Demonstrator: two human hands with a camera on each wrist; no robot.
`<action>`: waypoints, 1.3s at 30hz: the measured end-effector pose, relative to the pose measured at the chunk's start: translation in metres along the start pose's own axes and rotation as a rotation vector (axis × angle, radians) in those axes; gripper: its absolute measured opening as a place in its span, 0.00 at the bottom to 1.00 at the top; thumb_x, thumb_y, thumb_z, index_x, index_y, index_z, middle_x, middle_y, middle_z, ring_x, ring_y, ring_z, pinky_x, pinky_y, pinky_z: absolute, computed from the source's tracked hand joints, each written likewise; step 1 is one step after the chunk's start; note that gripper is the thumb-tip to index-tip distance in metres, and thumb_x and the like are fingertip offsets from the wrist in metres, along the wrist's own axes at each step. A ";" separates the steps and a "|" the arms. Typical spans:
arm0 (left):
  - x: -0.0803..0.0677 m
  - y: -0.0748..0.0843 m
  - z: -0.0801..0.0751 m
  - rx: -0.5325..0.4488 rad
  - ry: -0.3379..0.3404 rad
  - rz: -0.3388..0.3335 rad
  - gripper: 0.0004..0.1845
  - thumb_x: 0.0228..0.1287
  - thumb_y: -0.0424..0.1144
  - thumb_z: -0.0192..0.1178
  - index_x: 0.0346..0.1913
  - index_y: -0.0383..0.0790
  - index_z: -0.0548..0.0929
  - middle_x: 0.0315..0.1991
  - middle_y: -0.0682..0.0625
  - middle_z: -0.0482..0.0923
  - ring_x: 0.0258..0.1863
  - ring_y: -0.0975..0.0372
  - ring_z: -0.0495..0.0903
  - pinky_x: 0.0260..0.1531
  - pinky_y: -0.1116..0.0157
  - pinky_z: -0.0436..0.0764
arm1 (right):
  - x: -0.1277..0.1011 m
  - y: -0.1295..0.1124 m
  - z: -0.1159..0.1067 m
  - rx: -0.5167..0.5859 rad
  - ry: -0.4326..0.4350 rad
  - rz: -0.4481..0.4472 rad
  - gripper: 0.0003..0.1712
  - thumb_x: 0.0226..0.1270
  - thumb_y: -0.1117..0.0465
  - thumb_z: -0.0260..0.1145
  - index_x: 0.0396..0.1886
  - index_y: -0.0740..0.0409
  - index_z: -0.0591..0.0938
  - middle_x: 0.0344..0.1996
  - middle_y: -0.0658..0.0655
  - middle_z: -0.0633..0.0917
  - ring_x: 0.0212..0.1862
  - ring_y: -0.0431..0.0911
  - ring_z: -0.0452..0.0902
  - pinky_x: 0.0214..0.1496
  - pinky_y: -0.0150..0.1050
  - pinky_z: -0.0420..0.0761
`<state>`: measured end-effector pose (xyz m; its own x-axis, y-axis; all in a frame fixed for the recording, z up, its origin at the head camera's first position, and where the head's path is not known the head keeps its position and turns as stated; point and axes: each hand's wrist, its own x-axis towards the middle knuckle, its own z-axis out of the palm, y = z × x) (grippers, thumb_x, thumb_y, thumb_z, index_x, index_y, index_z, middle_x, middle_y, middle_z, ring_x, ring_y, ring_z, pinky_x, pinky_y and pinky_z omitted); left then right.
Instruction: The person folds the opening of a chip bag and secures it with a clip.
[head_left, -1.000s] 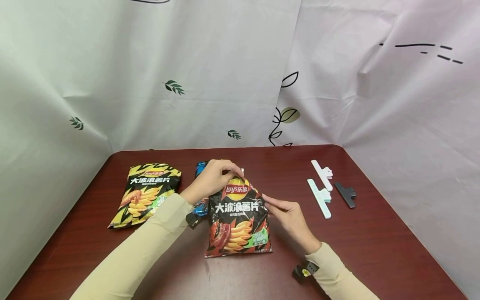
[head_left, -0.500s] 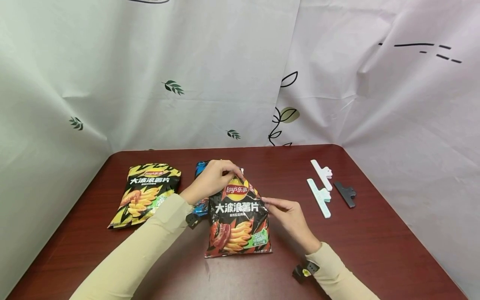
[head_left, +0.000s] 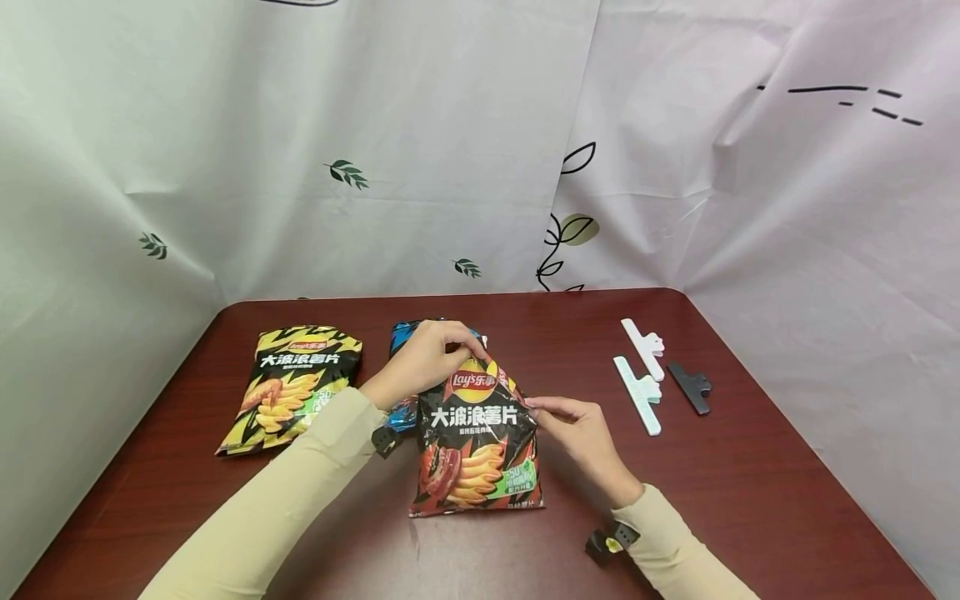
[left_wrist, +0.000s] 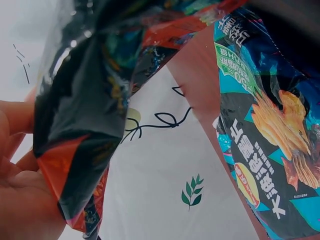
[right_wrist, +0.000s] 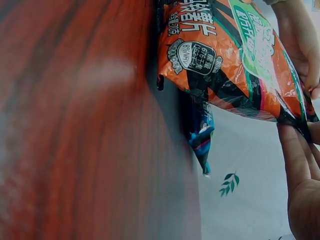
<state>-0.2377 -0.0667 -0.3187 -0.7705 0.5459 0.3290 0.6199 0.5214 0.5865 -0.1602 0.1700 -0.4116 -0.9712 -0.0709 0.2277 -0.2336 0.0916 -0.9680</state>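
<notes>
A black and red bag of Lay's chips (head_left: 480,425) stands tilted up in front of me, its lower edge at the tabletop. My left hand (head_left: 430,357) reaches over its upper left side and pinches the top edge. At the upper right edge, the thumb and fingers of my right hand (head_left: 583,435) pinch the bag. The right wrist view shows my right hand (right_wrist: 302,185) gripping the bag's dark corner. Seen from the left wrist, the foil (left_wrist: 85,115) hangs folded beside the fingers. Behind it, partly hidden by my left hand, lies a blue chip bag (left_wrist: 265,165).
On the left of the dark red table (head_left: 750,500) lies a yellow and black chip bag (head_left: 288,392). Three bag clips lie at the right: one white (head_left: 642,350), one pale green (head_left: 637,398), one dark grey (head_left: 688,390). White cloth (head_left: 420,150) hangs around the table.
Both hands keep their grip on the black and red chip bag, which shifts only very slightly. The other bags and the clips stay in place.
</notes>
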 end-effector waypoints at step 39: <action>-0.004 0.002 0.003 -0.046 -0.034 -0.104 0.04 0.61 0.43 0.66 0.32 0.48 0.84 0.35 0.54 0.82 0.27 0.63 0.73 0.27 0.66 0.74 | -0.001 -0.005 0.004 0.009 0.042 0.108 0.15 0.58 0.60 0.72 0.39 0.68 0.86 0.35 0.61 0.88 0.36 0.42 0.86 0.44 0.51 0.83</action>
<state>-0.2331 -0.0660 -0.3207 -0.8240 0.5133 0.2398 0.5291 0.5458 0.6498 -0.1577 0.1661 -0.4077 -0.9918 -0.0189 0.1260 -0.1272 0.0879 -0.9880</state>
